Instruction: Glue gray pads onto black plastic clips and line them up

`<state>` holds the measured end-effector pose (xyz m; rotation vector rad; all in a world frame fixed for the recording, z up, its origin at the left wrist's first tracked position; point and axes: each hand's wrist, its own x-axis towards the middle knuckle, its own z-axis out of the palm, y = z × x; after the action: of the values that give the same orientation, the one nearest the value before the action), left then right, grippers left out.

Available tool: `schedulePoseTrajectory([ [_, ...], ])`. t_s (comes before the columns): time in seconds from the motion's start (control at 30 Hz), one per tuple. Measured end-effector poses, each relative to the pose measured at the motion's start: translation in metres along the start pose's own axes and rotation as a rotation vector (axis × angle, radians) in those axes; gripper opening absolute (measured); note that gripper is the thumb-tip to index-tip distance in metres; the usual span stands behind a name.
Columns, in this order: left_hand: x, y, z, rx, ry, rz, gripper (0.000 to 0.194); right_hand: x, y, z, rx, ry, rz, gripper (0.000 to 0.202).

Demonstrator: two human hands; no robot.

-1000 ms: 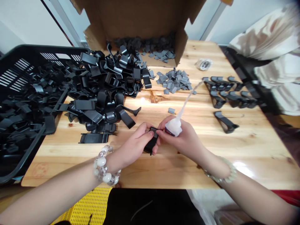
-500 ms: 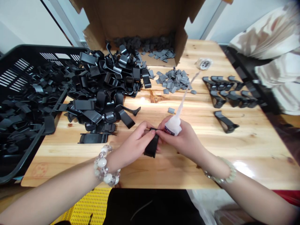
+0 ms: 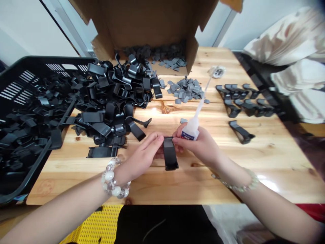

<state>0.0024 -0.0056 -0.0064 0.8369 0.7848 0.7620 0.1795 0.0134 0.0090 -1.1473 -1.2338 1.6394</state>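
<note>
Between my two hands, over the front of the table, is a black plastic clip [image 3: 170, 156] with a grey pad [image 3: 168, 143] across its far end. My left hand [image 3: 146, 150] is closed on the clip's left side, thumb at the upper edge. My right hand [image 3: 200, 144] grips a small white glue bottle [image 3: 191, 128], its long thin nozzle pointing up and away; the right fingertips also touch the clip's right edge. One loose grey pad [image 3: 183, 120] lies just beyond the right hand. Fingers under the clip are partly hidden.
Black clips [image 3: 111, 98] are heaped at the left, beside a black basket [image 3: 25, 169] full of them. A cardboard box [image 3: 152, 20] and a pile of grey pads [image 3: 186, 89] lie at the back. Rows of clips [image 3: 241, 98] and a tape roll [image 3: 217, 72] are on the right.
The clip has been turned more upright, and my left thumb has moved off its face to the edge, showing the grey pad. The bottle has risen slightly, its label now visible.
</note>
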Motion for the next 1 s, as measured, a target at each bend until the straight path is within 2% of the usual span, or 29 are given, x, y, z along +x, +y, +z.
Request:
schedulePoseTrajectory([
  [0.07, 0.001, 0.000, -0.001, -0.020, 0.029, 0.006, 0.024, -0.001, -0.010, -0.008, -0.090, 0.061, -0.065, 0.021],
  [0.13, 0.002, 0.001, -0.003, 0.001, 0.076, 0.007, 0.026, -0.005, -0.028, -0.028, -0.186, 0.143, -0.180, 0.018],
  [0.23, 0.004, 0.001, -0.006, 0.053, 0.133, 0.024, 0.025, -0.016, -0.060, -0.080, -0.260, 0.300, -0.443, 0.019],
  [0.3, 0.003, 0.002, -0.007, 0.093, 0.145, 0.018, 0.023, -0.028, -0.076, -0.123, -0.327, 0.421, -0.538, 0.021],
  [0.37, 0.002, 0.003, -0.006, 0.147, 0.132, 0.006, 0.022, -0.041, -0.085, -0.165, -0.441, 0.508, -0.399, 0.022],
  [0.43, 0.000, 0.006, -0.003, 0.218, 0.113, 0.003, 0.022, -0.051, -0.084, -0.199, -0.507, 0.529, -0.225, 0.017],
  [0.53, -0.001, 0.009, 0.001, 0.283, 0.100, 0.004, 0.023, -0.054, -0.073, -0.233, -0.549, 0.489, -0.048, 0.010],
  [0.63, 0.001, 0.008, 0.000, 0.254, 0.101, -0.011, 0.023, -0.047, -0.061, -0.248, -0.559, 0.448, 0.057, 0.011],
  [0.8, 0.003, 0.009, -0.002, 0.245, 0.111, -0.024, 0.022, -0.040, -0.057, -0.253, -0.552, 0.514, 0.049, 0.014],
  [0.9, 0.001, 0.011, 0.002, 0.382, 0.079, 0.015, 0.023, -0.038, -0.063, -0.247, -0.549, 0.608, -0.033, 0.015],
  [1.0, -0.002, 0.008, 0.004, 0.527, 0.037, -0.002, 0.017, -0.028, -0.068, -0.225, -0.520, 0.630, -0.105, 0.018],
])
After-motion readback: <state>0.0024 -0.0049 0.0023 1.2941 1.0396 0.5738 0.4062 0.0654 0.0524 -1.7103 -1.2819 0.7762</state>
